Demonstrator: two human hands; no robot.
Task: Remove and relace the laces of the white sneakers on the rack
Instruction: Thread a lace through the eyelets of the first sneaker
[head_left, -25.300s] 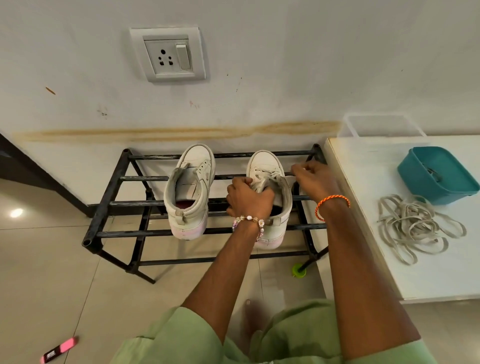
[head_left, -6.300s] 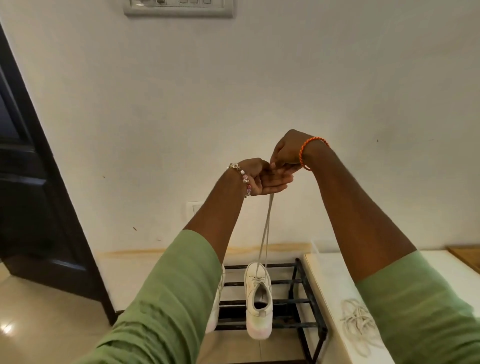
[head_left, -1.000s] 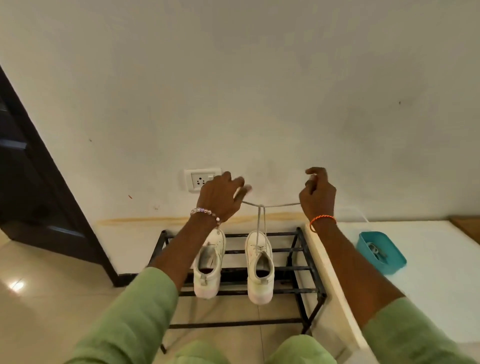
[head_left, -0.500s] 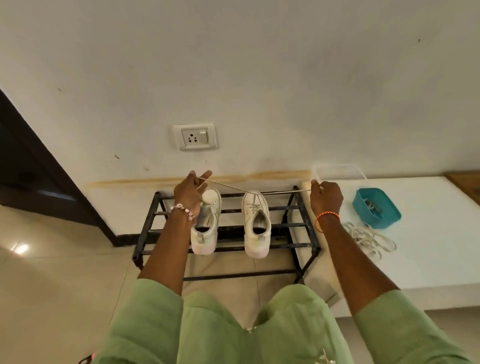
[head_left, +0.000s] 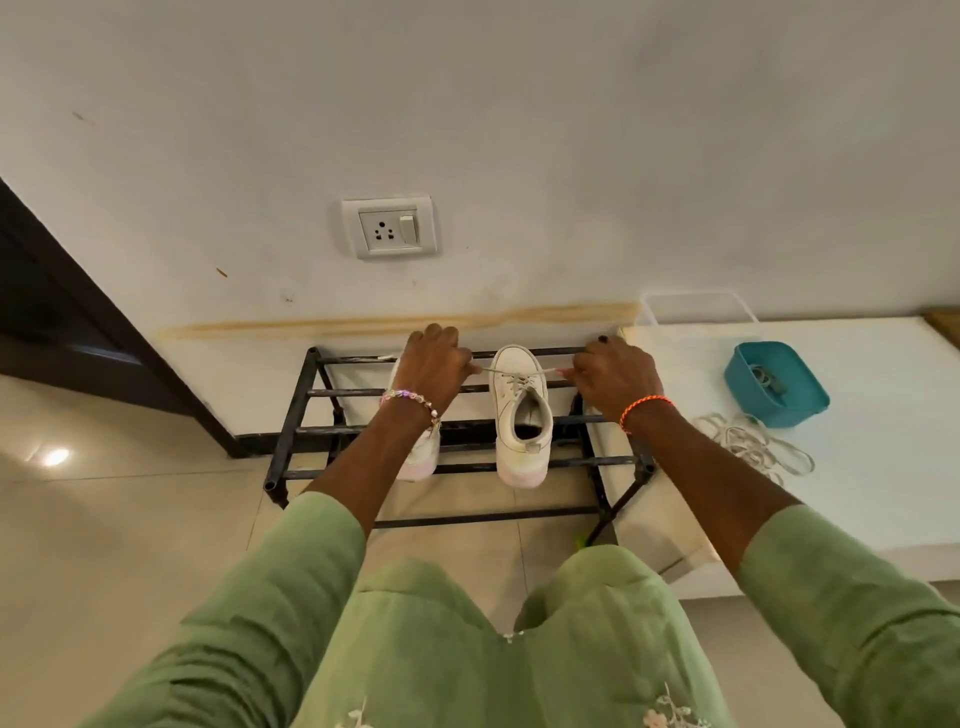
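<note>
**Lace pulled taut across the right-hand sneaker; second sneaker mostly hidden**

Black metal rack (head_left: 311, 431) stands on the tiled floor against the wall. Two white sneakers on its top bars, toes to the wall. Right-hand sneaker (head_left: 521, 415) in full view: opening dark, heel tinted pink, a few crossings of lace (head_left: 514, 375) visible over the tongue. How many eyelets are threaded is too small to tell.

Left hand (head_left: 435, 364), beaded bracelet at the wrist, is curled with its fingers closed on one end of the lace, just left of the toe. Right hand (head_left: 613, 376), orange thread band at the wrist, is curled the same way on the other end, just right of the toe. Lace runs nearly straight between them across the shoe's front. Fingertips themselves hidden behind the knuckles; exact pinch not visible.

Left-hand sneaker (head_left: 418, 465) sits behind the left wrist and forearm: only a pinkish heel and a sliver of upper show. Whether it carries a lace cannot be told.

White bench (head_left: 883, 493) beside the rack on the right holds a loose heap of pale laces (head_left: 753, 447) and a teal tub (head_left: 776, 384); tub contents unclear. A clear container (head_left: 696, 306) sits at the back of the bench by the wall. Wall socket (head_left: 388, 227) above the rack. Green sleeves and lap fill the lower frame.
</note>
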